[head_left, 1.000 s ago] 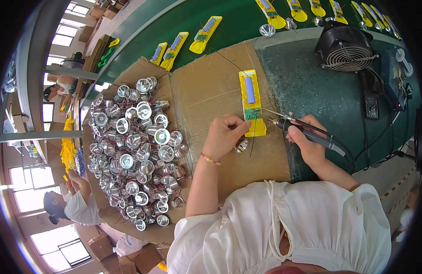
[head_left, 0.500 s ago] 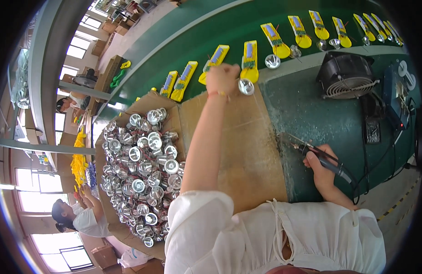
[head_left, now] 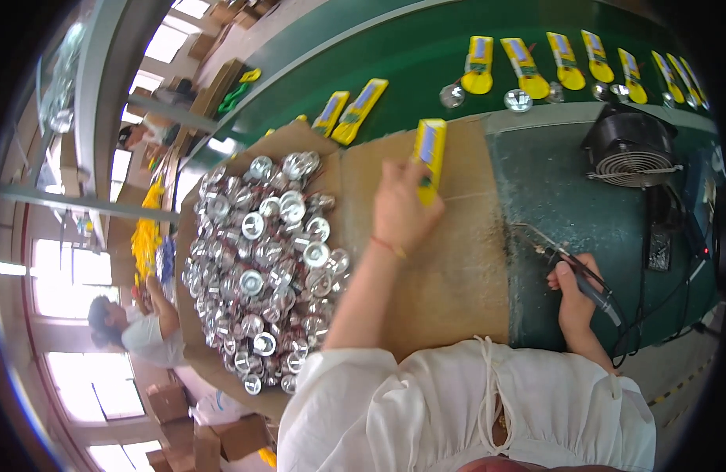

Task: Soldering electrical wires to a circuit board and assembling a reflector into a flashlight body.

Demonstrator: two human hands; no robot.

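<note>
White gathered top (head_left: 465,409), loose and crinkled, short sleeves ending above the elbows, thin drawstring (head_left: 488,393) hanging down the chest. Forearms bare below the top. Left hand (head_left: 400,211): thin red-orange string bracelet (head_left: 389,248) at the wrist. Right hand (head_left: 573,293): nothing worn at wrist
</note>
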